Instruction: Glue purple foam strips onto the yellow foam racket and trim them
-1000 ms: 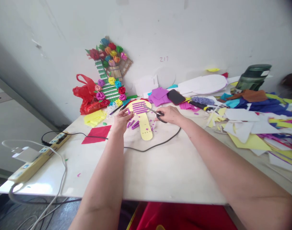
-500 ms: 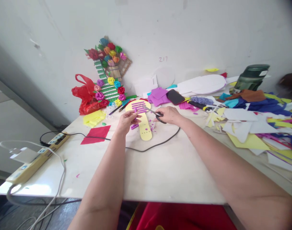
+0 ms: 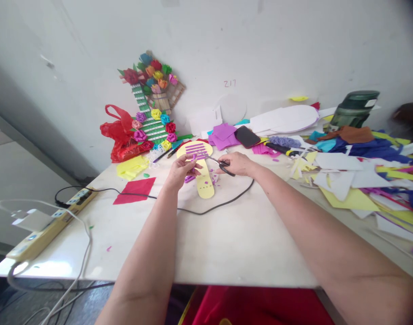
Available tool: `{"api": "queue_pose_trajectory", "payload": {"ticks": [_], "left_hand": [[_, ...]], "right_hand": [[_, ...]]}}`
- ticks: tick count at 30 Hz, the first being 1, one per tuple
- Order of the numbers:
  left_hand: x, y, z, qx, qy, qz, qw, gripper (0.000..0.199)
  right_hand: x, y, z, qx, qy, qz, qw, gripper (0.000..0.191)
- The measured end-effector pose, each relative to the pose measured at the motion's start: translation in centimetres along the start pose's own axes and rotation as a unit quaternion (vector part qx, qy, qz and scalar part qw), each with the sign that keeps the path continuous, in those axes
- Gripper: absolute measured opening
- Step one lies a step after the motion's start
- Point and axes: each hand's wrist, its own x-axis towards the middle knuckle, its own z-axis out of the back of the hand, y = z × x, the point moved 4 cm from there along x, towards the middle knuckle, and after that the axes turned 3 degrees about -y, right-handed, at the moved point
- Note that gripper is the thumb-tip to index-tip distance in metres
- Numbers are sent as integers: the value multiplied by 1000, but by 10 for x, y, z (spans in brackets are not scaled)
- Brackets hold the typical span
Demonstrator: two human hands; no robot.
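My right hand (image 3: pixel 238 163) is closed round the black handles of a pair of scissors (image 3: pixel 226 169), whose blades point left toward my other hand. Pinched in the fingers of my left hand (image 3: pixel 183 169) is a small purple paper strip (image 3: pixel 194 158). Both hands hover over a pale yellow paddle-shaped cutout (image 3: pixel 205 183). Several purple strips (image 3: pixel 195 147) lie in rows across its round head, and tiny purple scraps (image 3: pixel 215 177) are scattered beside its handle. More purple rolled pieces (image 3: pixel 190 178) sit just below my left hand.
A black cable (image 3: pixel 206 212) curves across the table in front of the cutout. To the left lie a red sheet (image 3: pixel 135 190) and a power strip (image 3: pixel 50 225). Purple sheets (image 3: pixel 223 135), a phone (image 3: pixel 247 136) and heaped paper scraps (image 3: pixel 341 180) spread behind and right.
The scissor blades have come down slightly toward the purple strip in my left hand, and the strip is tilted lower. The camera view has shifted a little.
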Motion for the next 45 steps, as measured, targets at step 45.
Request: {"api": "queue_pose_trajectory", "payload": {"ticks": [45], "left_hand": [[-6, -1, -18, 44, 121, 5, 992, 27]], "right_hand": [[-2, 10, -3, 1, 14, 38, 999, 45]]}}
